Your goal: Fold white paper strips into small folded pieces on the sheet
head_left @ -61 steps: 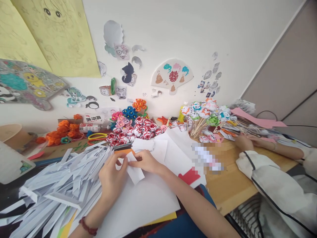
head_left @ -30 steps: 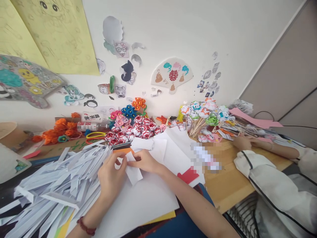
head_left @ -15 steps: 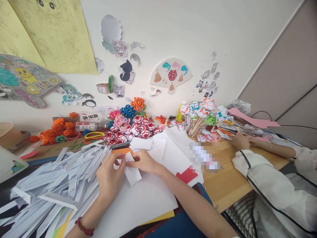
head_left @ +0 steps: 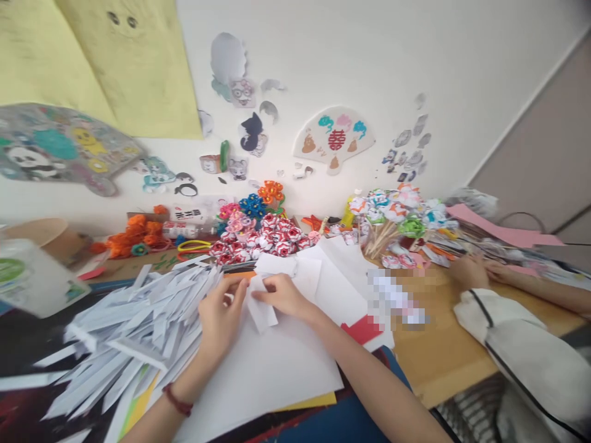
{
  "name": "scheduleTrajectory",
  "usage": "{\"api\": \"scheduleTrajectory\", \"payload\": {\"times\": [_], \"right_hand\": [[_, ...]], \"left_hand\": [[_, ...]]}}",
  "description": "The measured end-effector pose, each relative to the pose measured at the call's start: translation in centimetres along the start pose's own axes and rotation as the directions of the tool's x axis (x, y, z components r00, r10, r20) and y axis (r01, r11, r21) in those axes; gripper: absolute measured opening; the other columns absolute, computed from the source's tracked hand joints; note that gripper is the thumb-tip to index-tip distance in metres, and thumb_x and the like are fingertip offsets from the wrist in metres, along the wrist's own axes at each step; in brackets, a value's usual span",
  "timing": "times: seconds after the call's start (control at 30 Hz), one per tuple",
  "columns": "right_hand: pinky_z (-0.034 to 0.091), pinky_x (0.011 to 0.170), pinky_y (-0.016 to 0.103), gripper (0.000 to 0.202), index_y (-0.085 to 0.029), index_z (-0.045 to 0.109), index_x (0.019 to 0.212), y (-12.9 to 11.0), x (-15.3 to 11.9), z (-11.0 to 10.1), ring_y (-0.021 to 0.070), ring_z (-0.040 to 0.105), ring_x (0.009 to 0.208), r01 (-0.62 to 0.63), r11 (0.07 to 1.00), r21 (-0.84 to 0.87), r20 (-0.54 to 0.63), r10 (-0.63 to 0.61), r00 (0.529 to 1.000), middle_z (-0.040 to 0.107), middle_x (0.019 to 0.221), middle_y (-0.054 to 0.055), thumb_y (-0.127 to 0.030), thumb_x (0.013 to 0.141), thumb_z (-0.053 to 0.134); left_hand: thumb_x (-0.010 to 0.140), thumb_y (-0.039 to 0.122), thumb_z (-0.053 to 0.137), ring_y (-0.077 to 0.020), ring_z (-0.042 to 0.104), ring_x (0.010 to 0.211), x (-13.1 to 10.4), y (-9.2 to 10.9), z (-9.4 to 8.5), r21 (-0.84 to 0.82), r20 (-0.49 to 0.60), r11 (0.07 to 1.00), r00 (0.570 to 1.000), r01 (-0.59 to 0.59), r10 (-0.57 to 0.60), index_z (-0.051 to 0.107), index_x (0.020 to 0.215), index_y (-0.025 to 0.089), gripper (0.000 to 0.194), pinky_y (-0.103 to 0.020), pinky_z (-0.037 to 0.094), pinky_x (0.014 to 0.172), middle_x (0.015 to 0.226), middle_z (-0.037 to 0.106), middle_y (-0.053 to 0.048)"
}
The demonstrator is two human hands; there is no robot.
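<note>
A small folded white paper piece point(head_left: 264, 314) is held above large white sheets point(head_left: 281, 363) in the middle. My right hand point(head_left: 284, 296) pinches its upper part between thumb and fingers. At the paper's upper left edge is my left hand point(head_left: 221, 314), thumb and forefinger brought together on it; a red band circles that wrist. To the left lies a big heap of folded white paper strips point(head_left: 152, 332). Smaller white slips point(head_left: 276, 265) lie just behind my hands, beside a strip of orange paper point(head_left: 240, 275).
Paper flowers point(head_left: 277, 237) line the wall, with stick-mounted ones point(head_left: 397, 206) to their right. A white container point(head_left: 34, 277) stands at left. Red paper point(head_left: 362, 330) lies right. A person's hands point(head_left: 475, 271) rest on the wooden table point(head_left: 434, 357) at right.
The camera view has shifted, so the scene appears farther right. The paper is still between my hands, and my left hand's fingers sit closer together at its upper edge.
</note>
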State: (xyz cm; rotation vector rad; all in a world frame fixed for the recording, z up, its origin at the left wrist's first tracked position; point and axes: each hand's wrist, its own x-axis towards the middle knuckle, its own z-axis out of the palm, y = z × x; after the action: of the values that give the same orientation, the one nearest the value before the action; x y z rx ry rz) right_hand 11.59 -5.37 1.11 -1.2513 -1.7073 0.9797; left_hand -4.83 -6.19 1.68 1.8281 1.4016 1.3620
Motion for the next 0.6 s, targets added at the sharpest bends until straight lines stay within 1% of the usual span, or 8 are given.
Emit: {"api": "scheduleTrajectory", "payload": {"times": [0.07,0.13,0.23,0.33,0.4,0.5,0.6], "right_hand": [[0.037,0.057,0.022,0.032,-0.014,0.067,0.069,0.0,0.1,-0.2,0.0147,0.053,0.065,0.001,1.000,0.020,-0.013,-0.001,1.000,0.058,0.063,0.000,-0.045,0.074,0.067],[0.040,0.059,0.023,0.032,-0.013,0.069,0.075,0.0,0.1,-0.2,0.0159,0.055,0.067,0.005,0.999,0.049,0.007,-0.005,1.000,0.061,0.068,0.000,-0.045,0.075,0.067],[0.041,0.059,0.024,0.034,-0.013,0.071,0.078,0.3,0.1,-0.1,0.0164,0.056,0.067,0.021,0.996,0.086,0.038,-0.024,0.999,0.064,0.072,0.001,-0.046,0.077,0.065],[0.041,0.057,0.024,0.033,-0.013,0.071,0.078,0.4,0.0,0.0,0.0164,0.056,0.066,0.026,0.994,0.106,0.028,-0.030,0.999,0.063,0.071,0.002,-0.045,0.078,0.064],[0.041,0.057,0.024,0.034,-0.013,0.072,0.078,0.3,0.0,0.1,0.0171,0.056,0.066,0.024,0.994,0.105,0.018,-0.026,1.000,0.063,0.070,0.002,-0.046,0.077,0.065],[0.042,0.057,0.025,0.035,-0.013,0.073,0.081,0.1,0.0,0.0,0.0181,0.057,0.067,0.019,0.993,0.119,0.027,-0.023,0.999,0.064,0.071,0.002,-0.047,0.077,0.065],[0.043,0.058,0.026,0.035,-0.013,0.073,0.084,-0.2,-0.1,-0.3,0.0185,0.058,0.068,0.004,0.988,0.152,0.052,-0.012,0.999,0.065,0.073,0.003,-0.046,0.075,0.067]], "left_hand": [[0.085,0.043,0.056,-0.0158,0.063,0.074,0.4,-0.2,0.0,-0.135,0.043,0.989,0.998,0.061,-0.056,0.067,0.093,0.020,0.027,-0.026,0.046,0.065,0.087,0.070,-0.002],[0.083,0.044,0.060,-0.0161,0.063,0.075,0.7,-0.6,0.1,-0.250,0.070,0.961,0.992,0.119,-0.105,0.065,0.094,0.019,0.029,-0.024,0.046,0.061,0.088,0.070,-0.004],[0.077,0.044,0.067,-0.0160,0.063,0.078,1.1,-1.3,0.4,-0.375,0.114,0.912,0.985,0.166,-0.132,0.063,0.096,0.017,0.033,-0.023,0.045,0.061,0.090,0.069,-0.005],[0.078,0.044,0.066,-0.0146,0.061,0.076,1.1,-1.6,0.6,-0.393,0.195,0.898,0.972,0.198,-0.129,0.065,0.094,0.016,0.032,-0.023,0.045,0.063,0.093,0.069,-0.006],[0.078,0.045,0.066,-0.0133,0.059,0.071,1.0,-1.7,0.7,-0.372,0.231,0.903,0.964,0.214,-0.133,0.067,0.089,0.016,0.032,-0.023,0.043,0.060,0.091,0.069,-0.006],[0.077,0.046,0.067,-0.0123,0.056,0.067,1.0,-1.8,0.6,-0.359,0.253,0.904,0.957,0.232,-0.145,0.068,0.084,0.016,0.031,-0.022,0.040,0.057,0.087,0.069,-0.005],[0.076,0.046,0.068,-0.0127,0.056,0.067,1.1,-1.7,0.4,-0.366,0.256,0.897,0.953,0.248,-0.160,0.068,0.081,0.016,0.030,-0.023,0.041,0.059,0.082,0.068,-0.004]]}}
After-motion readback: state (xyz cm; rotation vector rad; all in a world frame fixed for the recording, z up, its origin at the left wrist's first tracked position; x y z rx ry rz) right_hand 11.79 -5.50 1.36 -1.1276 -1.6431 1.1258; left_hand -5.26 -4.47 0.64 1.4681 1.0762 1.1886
